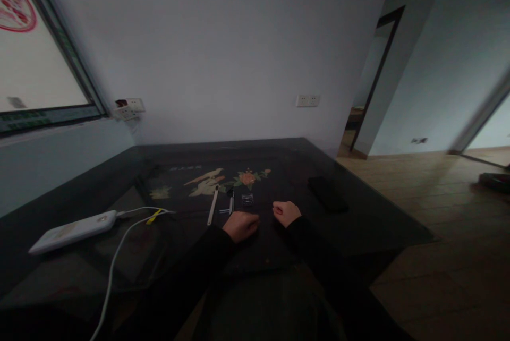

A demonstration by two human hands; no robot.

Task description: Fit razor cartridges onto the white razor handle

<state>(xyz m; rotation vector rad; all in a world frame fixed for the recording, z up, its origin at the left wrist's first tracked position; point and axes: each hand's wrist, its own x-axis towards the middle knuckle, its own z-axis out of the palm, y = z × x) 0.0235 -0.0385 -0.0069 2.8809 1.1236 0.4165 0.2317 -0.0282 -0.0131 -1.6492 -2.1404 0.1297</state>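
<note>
My left hand [241, 226] rests on the dark table, its fingers curled into a loose fist. To its right my right hand [286, 213] is also curled closed on the tabletop, a small gap away. Nothing shows in either fist. Just beyond my left hand lies a slim metallic tool [232, 203] with a thin crosspiece; its kind is unclear. Left of that is a long, flat, pale strip [213, 205] with a hole near its end. A small, dark, shiny rectangular piece [247, 199] lies ahead, between the two hands.
The glossy black table [382, 224] carries a bird-and-flower print [247, 177]. A white power bank [74, 231] with a white cable [113, 261] and yellow tag [154, 216] lies left. A black oblong object [327, 194] lies right. A wall [223, 65] stands behind.
</note>
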